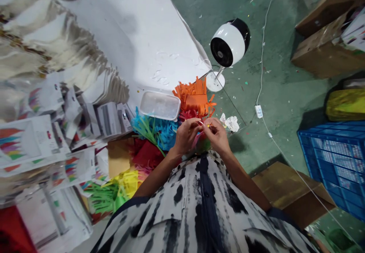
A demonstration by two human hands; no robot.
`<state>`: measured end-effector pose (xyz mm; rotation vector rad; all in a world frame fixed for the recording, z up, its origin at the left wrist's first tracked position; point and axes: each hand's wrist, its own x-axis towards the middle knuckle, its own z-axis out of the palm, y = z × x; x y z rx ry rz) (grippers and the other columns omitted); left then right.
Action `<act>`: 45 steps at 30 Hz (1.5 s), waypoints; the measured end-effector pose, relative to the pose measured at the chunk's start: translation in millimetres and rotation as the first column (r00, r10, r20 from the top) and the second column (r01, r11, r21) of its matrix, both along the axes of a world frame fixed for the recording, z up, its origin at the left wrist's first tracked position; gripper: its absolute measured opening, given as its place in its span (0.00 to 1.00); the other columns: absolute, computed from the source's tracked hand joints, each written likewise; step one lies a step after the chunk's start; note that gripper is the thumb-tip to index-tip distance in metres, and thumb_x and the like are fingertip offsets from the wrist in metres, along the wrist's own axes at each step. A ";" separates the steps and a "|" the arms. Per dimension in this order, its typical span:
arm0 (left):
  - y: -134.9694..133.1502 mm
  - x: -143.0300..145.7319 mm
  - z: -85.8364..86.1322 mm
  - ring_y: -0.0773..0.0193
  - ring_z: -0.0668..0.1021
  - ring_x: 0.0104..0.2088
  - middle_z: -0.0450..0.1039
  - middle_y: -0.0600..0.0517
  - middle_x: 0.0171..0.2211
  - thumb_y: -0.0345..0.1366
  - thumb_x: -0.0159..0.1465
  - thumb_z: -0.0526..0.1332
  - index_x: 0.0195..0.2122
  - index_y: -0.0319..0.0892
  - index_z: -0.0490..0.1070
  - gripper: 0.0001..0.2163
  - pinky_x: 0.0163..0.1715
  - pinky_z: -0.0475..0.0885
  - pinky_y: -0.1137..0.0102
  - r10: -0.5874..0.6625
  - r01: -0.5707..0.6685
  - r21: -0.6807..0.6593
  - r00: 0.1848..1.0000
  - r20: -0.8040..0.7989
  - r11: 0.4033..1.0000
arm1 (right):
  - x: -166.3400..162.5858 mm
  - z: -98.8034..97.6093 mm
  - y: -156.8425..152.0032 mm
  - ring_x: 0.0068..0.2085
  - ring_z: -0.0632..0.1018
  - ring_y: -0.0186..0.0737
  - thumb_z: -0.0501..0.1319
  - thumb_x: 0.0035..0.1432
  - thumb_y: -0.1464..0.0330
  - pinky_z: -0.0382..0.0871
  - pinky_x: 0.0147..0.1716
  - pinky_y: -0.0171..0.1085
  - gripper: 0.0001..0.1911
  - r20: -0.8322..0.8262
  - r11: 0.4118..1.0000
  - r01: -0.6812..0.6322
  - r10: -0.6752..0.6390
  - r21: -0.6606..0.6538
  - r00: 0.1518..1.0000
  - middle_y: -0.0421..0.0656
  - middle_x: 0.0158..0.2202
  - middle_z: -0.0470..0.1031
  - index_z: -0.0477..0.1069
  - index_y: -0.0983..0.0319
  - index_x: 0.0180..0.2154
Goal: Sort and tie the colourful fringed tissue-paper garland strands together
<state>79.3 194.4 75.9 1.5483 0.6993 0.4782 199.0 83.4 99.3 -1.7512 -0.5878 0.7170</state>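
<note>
In front of my body, my left hand (185,134) and my right hand (217,134) meet, fingertips pinched close together. Between them shows something small with a reddish edge and a yellow speck, too small to name. Just beyond the hands lies an orange fringed tissue-paper bundle (196,98), with red fringed paper (188,115) below it. Blue fringed paper (164,134) sits left of my left hand, along with green strips (150,129). A shallow translucent plastic tray (160,105) stands behind the blue paper on the white table (171,36).
Printed packages (34,143) and cream fabric stacks (71,36) crowd the left. A white fan (232,42) stands beyond the table corner. Across the floor runs a white cable (264,44) with a power strip (258,111). Cardboard boxes (322,51) and a blue crate (336,162) are right.
</note>
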 end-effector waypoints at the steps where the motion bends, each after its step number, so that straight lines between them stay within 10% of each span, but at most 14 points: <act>1: 2.5 -0.5 -1.0 0.57 0.79 0.41 0.81 0.48 0.40 0.42 0.67 0.69 0.47 0.49 0.82 0.09 0.48 0.69 0.65 -0.026 0.026 0.031 1.000 -0.005 0.999 | 1.1 0.2 0.3 0.44 0.76 0.42 0.63 0.67 0.59 0.70 0.44 0.39 0.11 0.028 0.999 0.029 -0.029 0.030 0.999 0.43 0.41 0.74 0.74 0.57 0.33; 15: 5.3 -46.9 -24.4 0.56 0.79 0.46 0.81 0.45 0.44 0.38 0.76 0.56 0.48 0.45 0.80 0.12 0.49 0.72 0.61 -0.121 0.178 0.399 0.979 -0.164 0.900 | -1.8 -22.6 -18.4 0.22 0.62 0.30 0.67 0.66 0.55 0.54 0.22 0.33 0.14 -0.300 0.989 0.127 -0.097 0.082 0.949 0.38 0.31 0.79 0.70 0.57 0.37; 20: 41.7 -132.3 -12.6 0.55 0.77 0.49 0.81 0.45 0.48 0.28 0.73 0.55 0.48 0.45 0.79 0.13 0.52 0.71 0.58 -0.063 0.474 0.583 0.808 -0.586 0.659 | -0.5 -25.3 -13.9 0.24 0.66 0.31 0.67 0.66 0.55 0.57 0.24 0.33 0.14 -0.249 0.995 0.087 -0.073 0.045 0.966 0.38 0.29 0.77 0.73 0.58 0.36; 25: 60.7 -180.4 -15.7 0.52 0.76 0.53 0.81 0.47 0.48 0.25 0.68 0.62 0.44 0.48 0.79 0.11 0.52 0.68 0.56 -0.203 0.654 0.517 0.707 -0.678 0.552 | -5.4 -25.0 -9.4 0.23 0.65 0.31 0.67 0.66 0.55 0.56 0.24 0.34 0.14 -0.259 0.994 0.100 -0.086 0.045 0.962 0.36 0.27 0.75 0.73 0.58 0.36; 36: 70.1 -177.2 -15.6 0.54 0.75 0.53 0.81 0.47 0.47 0.36 0.71 0.63 0.39 0.46 0.80 0.06 0.56 0.65 0.56 -0.123 0.607 0.539 0.722 -0.681 0.585 | -7.5 -25.3 -14.2 0.29 0.72 0.34 0.66 0.67 0.56 0.63 0.30 0.35 0.13 -0.225 0.994 0.096 -0.084 0.046 0.971 0.37 0.28 0.74 0.72 0.58 0.37; 45: 71.3 -172.4 -31.7 0.49 0.74 0.55 0.79 0.47 0.50 0.29 0.64 0.68 0.39 0.51 0.83 0.09 0.57 0.61 0.52 -0.265 0.731 0.475 0.644 -0.718 0.490 | -8.6 -22.5 -16.1 0.30 0.73 0.35 0.66 0.67 0.55 0.64 0.31 0.35 0.13 -0.208 0.996 0.088 -0.080 0.028 0.975 0.37 0.28 0.74 0.72 0.58 0.37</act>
